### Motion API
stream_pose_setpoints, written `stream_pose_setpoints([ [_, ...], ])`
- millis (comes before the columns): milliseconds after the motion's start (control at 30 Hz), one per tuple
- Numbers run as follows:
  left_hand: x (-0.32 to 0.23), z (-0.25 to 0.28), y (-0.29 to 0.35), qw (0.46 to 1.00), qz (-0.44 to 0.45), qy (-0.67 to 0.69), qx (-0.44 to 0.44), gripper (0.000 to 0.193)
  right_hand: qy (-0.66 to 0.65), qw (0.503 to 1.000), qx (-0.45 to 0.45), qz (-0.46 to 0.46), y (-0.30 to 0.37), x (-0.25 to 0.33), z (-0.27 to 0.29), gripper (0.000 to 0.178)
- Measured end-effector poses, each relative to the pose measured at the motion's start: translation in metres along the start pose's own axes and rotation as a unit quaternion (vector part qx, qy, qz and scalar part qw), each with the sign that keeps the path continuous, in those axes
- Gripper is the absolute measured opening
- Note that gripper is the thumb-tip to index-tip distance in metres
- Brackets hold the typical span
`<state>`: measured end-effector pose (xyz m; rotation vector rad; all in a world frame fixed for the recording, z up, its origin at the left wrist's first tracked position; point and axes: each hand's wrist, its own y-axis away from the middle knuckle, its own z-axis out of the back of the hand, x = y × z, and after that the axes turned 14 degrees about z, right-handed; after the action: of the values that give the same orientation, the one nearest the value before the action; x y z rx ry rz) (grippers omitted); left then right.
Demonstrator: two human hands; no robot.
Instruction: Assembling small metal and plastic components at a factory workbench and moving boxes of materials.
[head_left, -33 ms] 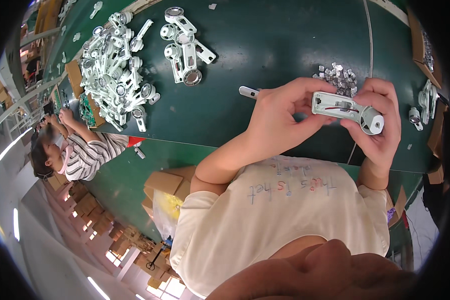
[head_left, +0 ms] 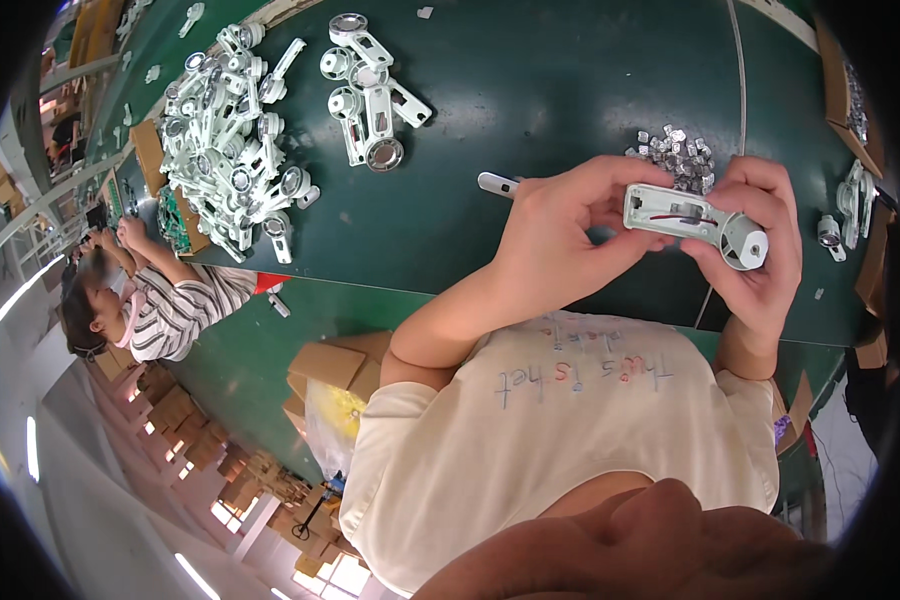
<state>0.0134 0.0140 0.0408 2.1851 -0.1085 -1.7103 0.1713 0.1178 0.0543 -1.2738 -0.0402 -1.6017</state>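
Both of my hands hold one white plastic housing, a hollow handle with a red wire inside and a round cup at its right end. My left hand pinches the handle's left end between thumb and fingers. Around the round end close the fingers and thumb of my right hand. Just beyond my hands, a heap of small silvery metal pieces lies on the dark green table, partly hidden by them. A flat, light strip-shaped part sticks out beside my left hand.
A large pile of similar white housings covers the table's left side, with a smaller group nearby. More white parts lie at the right, by cardboard boxes. A co-worker in a striped shirt sits at far left.
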Motion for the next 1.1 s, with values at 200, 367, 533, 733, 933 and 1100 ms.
stream_pose_setpoints([
  [200,-0.004,0.002,0.001,0.999,0.029,0.014,0.026,0.033,-0.007,1.000,-0.002,-0.005,0.000,-0.001,-0.002,0.037],
  [367,-0.004,0.001,0.003,0.999,-0.018,0.016,0.038,0.030,-0.016,1.000,0.002,-0.008,0.001,0.001,0.000,0.036],
  [533,-0.004,-0.002,0.001,0.998,0.038,0.047,-0.003,0.020,-0.041,0.999,0.008,-0.032,0.002,-0.004,-0.007,0.033],
  [733,0.005,0.004,0.000,0.999,-0.006,-0.052,0.002,0.021,-0.148,0.964,-0.032,-0.220,0.009,0.001,-0.017,0.025],
  [933,0.017,0.008,0.000,0.994,-0.087,-0.054,-0.039,0.023,-0.100,0.988,-0.009,-0.121,0.002,-0.007,-0.021,0.024],
  [1100,0.019,0.039,-0.011,0.976,-0.044,-0.098,-0.190,0.051,0.162,0.986,0.014,-0.026,-0.079,-0.086,-0.027,0.020],
])
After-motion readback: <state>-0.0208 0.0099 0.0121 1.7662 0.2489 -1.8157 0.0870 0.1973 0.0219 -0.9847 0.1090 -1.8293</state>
